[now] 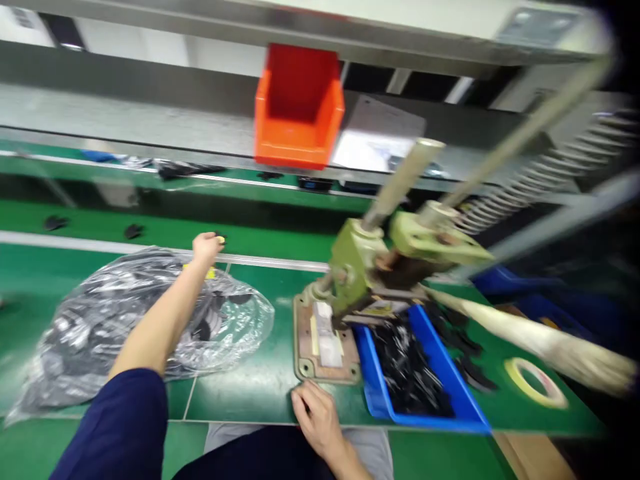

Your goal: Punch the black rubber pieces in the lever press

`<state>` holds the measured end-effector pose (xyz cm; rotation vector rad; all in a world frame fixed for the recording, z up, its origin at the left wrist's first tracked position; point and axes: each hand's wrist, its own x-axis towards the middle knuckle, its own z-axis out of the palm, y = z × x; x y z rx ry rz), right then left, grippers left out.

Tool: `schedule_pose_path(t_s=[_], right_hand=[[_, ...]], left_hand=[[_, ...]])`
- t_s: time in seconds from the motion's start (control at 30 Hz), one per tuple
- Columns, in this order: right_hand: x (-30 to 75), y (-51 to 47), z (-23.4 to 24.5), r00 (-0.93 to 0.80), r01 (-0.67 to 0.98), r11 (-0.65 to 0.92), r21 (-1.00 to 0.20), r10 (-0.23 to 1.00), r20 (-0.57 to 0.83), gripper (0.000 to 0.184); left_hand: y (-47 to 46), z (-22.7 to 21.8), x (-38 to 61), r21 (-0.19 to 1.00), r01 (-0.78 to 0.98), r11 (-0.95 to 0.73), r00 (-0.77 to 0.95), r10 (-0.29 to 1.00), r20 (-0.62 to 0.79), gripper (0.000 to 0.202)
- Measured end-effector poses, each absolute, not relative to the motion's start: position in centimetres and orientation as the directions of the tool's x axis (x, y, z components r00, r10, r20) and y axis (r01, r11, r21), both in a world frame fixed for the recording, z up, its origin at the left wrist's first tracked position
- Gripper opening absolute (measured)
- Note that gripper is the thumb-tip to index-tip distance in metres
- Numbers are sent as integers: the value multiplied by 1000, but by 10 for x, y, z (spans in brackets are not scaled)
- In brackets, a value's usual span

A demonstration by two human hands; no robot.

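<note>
From my remote seat I look down at a green workbench, blurred in places. The left hand (pixel 206 248), on an arm stretched forward, is at the metal rail (pixel 280 263) along the back of the bench. Its fingers are pinched together on a small piece (pixel 221 240), yellow on the part I can see; its full shape is too blurred to tell. Beneath that forearm lies a clear plastic bag (pixel 135 300) with dark parts inside. Beyond the rail, two dark pieces (pixel 133 231) rest on a green strip (pixel 285 244).

Well apart from the left, the right hand (pixel 317 415) rests at the bench's near edge, fingers curled; I cannot tell whether it holds anything. Just ahead of it stands a green hand press (pixel 357 257), with a pale block (pixel 329 343) on its base. To the press's right, a blue bin (pixel 370 383) holds black parts.

I judge the step in hand to be carrying the small piece at arm's length. The next move, I think, calls for a steady pinch and a forearm kept clear of the loose bag.
</note>
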<state>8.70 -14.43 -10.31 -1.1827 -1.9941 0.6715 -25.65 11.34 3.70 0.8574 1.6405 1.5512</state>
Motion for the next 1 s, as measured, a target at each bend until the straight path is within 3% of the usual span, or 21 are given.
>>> schedule_pose_path(t_s=[0.13, 0.2, 0.37, 0.53, 0.67, 0.8, 1.0], right_hand=[[98, -142, -85, -287, 509, 397, -764, 915, 285, 26], [117, -139, -70, -249, 506, 387, -771, 921, 299, 27], [200, -123, -25, -28, 614, 247, -749, 956, 293, 32], [259, -81, -16, 79, 771, 5, -637, 992, 103, 31], [263, -64, -25, 45, 828, -49, -559, 999, -22, 36], [269, -66, -24, 72, 824, -57, -564, 997, 4, 35], [289, -81, -20, 187, 716, -64, -695, 977, 101, 36]], left_hand=[[82, 55, -214, 988, -111, 107, -479, 865, -148, 23], [57, 56, -198, 982, -159, 101, -374, 915, -154, 21], [-14, 30, -177, 959, -152, 240, -216, 939, -269, 33], [-49, 5, -154, 927, -208, 313, -166, 922, -349, 48], [-64, 6, -130, 918, -176, 355, -90, 923, -374, 55], [-75, 10, -115, 927, -90, 364, -41, 929, -369, 59], [-88, 9, -82, 942, 52, 332, 103, 936, -335, 54]])
